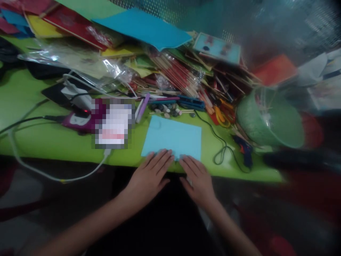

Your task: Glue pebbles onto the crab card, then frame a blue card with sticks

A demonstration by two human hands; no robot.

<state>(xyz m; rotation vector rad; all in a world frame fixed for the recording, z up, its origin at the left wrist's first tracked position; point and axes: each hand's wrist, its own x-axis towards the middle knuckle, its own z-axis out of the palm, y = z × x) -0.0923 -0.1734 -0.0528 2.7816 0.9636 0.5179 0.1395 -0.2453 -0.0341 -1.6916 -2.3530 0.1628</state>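
A light blue sheet of paper [173, 137] lies flat on the green tabletop, close to its near edge. My left hand [151, 170] rests over the paper's near left edge, fingers stretched out and thumb apart. On the near right edge lies my right hand [198, 177], its fingers extended and thumb also apart. Between the two sets of fingertips shows a short bit of the paper's near edge. Both hands are open, palms down; what is under the fingers is hidden.
Left of the paper are a blurred-out screen [113, 124] with a white cable [107, 153] and a purple power strip [77, 121]. Scissors [222, 115], a green basket [271, 117] and a glue gun [243, 151] stand right. Wrapped sticks [176, 71] and coloured paper [146, 26] pile behind.
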